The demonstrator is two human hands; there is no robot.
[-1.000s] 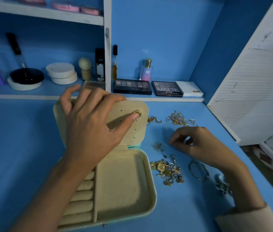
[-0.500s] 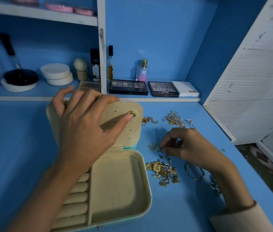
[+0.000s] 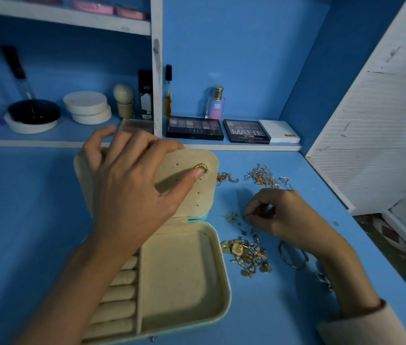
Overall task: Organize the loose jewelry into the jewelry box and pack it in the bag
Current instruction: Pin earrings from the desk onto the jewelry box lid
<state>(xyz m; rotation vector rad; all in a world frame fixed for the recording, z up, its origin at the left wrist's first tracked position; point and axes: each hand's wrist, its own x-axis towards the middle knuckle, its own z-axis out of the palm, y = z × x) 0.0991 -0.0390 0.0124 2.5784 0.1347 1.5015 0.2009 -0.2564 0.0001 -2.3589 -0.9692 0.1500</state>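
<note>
I note the left hand (image 3: 132, 195) gripping the open box's (image 3: 179, 282) velvety cream lid (image 3: 205, 195), thumb pressing a gold earring (image 3: 201, 168) onto it. The right hand (image 3: 286, 215) pinches a tiny piece (image 3: 245, 216) beside tangled gold jewelry (image 3: 246, 255) on the blue surface (image 3: 22, 220).

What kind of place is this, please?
Probably a home vanity corner: a black eyeshadow palette and a pink perfume bottle on the blue shelf, an open cream jewelry box on the blue table.
</note>
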